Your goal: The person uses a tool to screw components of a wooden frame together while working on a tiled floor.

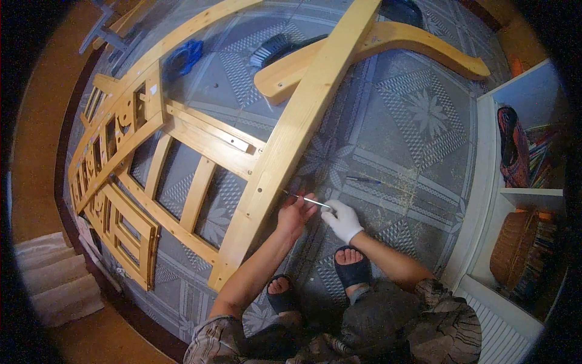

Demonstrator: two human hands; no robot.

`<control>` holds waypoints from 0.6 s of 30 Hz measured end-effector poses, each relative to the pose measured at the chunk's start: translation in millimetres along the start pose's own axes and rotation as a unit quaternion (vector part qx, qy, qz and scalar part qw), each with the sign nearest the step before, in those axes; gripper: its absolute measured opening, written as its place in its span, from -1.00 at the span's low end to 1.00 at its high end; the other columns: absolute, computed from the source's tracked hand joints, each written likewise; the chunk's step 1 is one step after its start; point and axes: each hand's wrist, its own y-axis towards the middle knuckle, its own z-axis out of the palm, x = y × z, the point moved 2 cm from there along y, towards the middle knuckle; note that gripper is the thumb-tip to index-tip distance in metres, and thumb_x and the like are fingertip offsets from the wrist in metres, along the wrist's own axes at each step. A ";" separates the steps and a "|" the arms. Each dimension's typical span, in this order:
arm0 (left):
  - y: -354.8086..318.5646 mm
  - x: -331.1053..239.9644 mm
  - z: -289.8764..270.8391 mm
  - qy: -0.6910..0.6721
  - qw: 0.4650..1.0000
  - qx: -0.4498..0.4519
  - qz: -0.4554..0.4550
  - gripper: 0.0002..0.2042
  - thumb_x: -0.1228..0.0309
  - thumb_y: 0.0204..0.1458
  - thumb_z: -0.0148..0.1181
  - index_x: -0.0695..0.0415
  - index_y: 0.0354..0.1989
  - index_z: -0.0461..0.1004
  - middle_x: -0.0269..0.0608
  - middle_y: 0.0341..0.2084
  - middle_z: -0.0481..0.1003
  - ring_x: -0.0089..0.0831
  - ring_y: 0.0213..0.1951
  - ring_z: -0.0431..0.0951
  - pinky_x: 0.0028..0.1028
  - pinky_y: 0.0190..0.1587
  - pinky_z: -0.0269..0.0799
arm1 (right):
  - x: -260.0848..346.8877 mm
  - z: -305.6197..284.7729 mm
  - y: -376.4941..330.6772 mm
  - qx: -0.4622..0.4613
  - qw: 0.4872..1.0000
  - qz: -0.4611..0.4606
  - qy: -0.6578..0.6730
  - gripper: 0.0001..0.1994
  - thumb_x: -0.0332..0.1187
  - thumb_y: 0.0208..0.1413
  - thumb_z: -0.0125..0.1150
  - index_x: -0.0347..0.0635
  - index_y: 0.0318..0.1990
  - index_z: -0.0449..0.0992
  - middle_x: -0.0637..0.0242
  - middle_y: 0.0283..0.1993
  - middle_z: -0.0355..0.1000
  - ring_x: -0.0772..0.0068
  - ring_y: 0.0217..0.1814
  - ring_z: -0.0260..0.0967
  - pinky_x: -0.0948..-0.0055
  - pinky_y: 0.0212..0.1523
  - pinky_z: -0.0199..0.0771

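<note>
A head-worn fisheye looks down at the floor.

metal rod: 1 | white glove: 1 | dark sandals: 2 | brush: 1

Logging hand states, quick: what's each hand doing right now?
Left hand: fingers partly curled beside the slim metal rod; whether they grip it cannot be told.
Right hand: closed, holding the slim metal rod's end.

White-gloved right hand, bare left hand, patterned sleeves, dark trousers, black open-toed sandals
</note>
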 end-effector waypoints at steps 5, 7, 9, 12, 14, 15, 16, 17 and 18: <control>1.6 -2.1 -2.0 -0.047 0.999 0.003 -0.005 -0.78 0.45 0.06 -0.28 0.20 -0.12 0.15 -0.11 -0.21 0.33 -0.32 -0.15 0.34 -0.37 -0.13 0.32 | 3.4 -5.4 2.8 -0.098 0.970 -0.160 -0.156 -0.76 -0.19 -0.06 -0.01 -0.19 -0.40 0.37 0.23 -0.58 0.27 0.34 -0.49 0.28 0.34 -0.45 0.23; 2.5 -0.3 -1.4 -0.033 0.999 0.001 0.009 -0.80 0.44 0.06 -0.26 0.18 -0.14 0.16 -0.12 -0.23 0.33 -0.31 -0.16 0.35 -0.37 -0.15 0.32 | -13.2 -3.4 6.8 -0.040 0.997 -0.025 0.067 -0.73 -0.15 -0.04 -0.03 -0.19 -0.40 0.37 0.24 -0.60 0.25 0.33 -0.52 0.27 0.35 -0.47 0.22; 1.4 0.3 -3.6 -0.016 1.000 -0.008 0.014 -0.79 0.43 0.06 -0.25 0.17 -0.14 0.16 -0.13 -0.24 0.33 -0.31 -0.17 0.35 -0.38 -0.17 0.33 | -24.6 1.2 6.5 0.107 0.922 0.212 0.307 -0.74 -0.15 -0.04 -0.05 -0.17 -0.41 0.37 0.24 -0.61 0.24 0.34 -0.53 0.26 0.35 -0.48 0.22; 0.7 1.9 -6.0 0.009 1.000 -0.021 0.016 -0.79 0.42 0.06 -0.24 0.15 -0.13 0.16 -0.15 -0.24 0.34 -0.33 -0.17 0.35 -0.41 -0.20 0.33 | -32.9 0.8 5.7 0.182 0.898 0.236 0.324 -0.75 -0.15 -0.03 -0.07 -0.15 -0.43 0.37 0.23 -0.62 0.23 0.34 -0.55 0.26 0.35 -0.49 0.22; 1.2 2.2 -8.5 0.017 0.999 -0.027 0.013 -0.79 0.41 0.06 -0.23 0.14 -0.12 0.17 -0.17 -0.24 0.34 -0.34 -0.18 0.36 -0.42 -0.21 0.33 | -32.0 0.9 12.5 0.133 0.988 0.045 0.060 -0.75 -0.15 -0.03 -0.08 -0.14 -0.44 0.37 0.23 -0.63 0.22 0.34 -0.56 0.25 0.36 -0.50 0.22; 1.9 1.8 -10.2 0.012 0.999 -0.025 0.015 -0.79 0.41 0.06 -0.23 0.13 -0.12 0.17 -0.19 -0.24 0.34 -0.36 -0.18 0.36 -0.43 -0.22 0.33 | -29.7 1.9 13.9 0.085 0.991 -0.059 -0.087 -0.75 -0.15 -0.03 -0.09 -0.13 -0.45 0.37 0.23 -0.63 0.21 0.34 -0.56 0.25 0.36 -0.51 0.22; 3.0 2.5 -10.9 0.007 1.000 -0.024 0.017 -0.79 0.41 0.06 -0.23 0.13 -0.12 0.18 -0.21 -0.24 0.35 -0.38 -0.18 0.36 -0.44 -0.22 0.32 | -31.3 0.8 13.2 0.084 0.991 -0.058 -0.087 -0.75 -0.15 -0.03 -0.09 -0.13 -0.45 0.37 0.23 -0.63 0.21 0.34 -0.56 0.25 0.36 -0.51 0.22; 2.3 1.6 -11.7 0.008 0.999 -0.027 0.017 -0.79 0.41 0.06 -0.23 0.13 -0.12 0.18 -0.21 -0.24 0.35 -0.38 -0.18 0.36 -0.44 -0.22 0.32 | -22.0 2.3 11.3 0.040 0.962 -0.142 -0.232 -0.76 -0.17 -0.04 -0.07 -0.15 -0.45 0.37 0.22 -0.63 0.21 0.28 -0.56 0.24 0.33 -0.49 0.22; 2.5 0.6 -12.5 0.011 0.999 -0.033 0.013 -0.78 0.40 0.06 -0.23 0.12 -0.12 0.18 -0.22 -0.24 0.35 -0.39 -0.19 0.36 -0.44 -0.22 0.32 | -15.3 5.4 9.5 -0.006 0.902 -0.221 -0.370 -0.77 -0.18 -0.05 -0.06 -0.16 -0.45 0.38 0.21 -0.63 0.22 0.21 -0.56 0.23 0.31 -0.48 0.21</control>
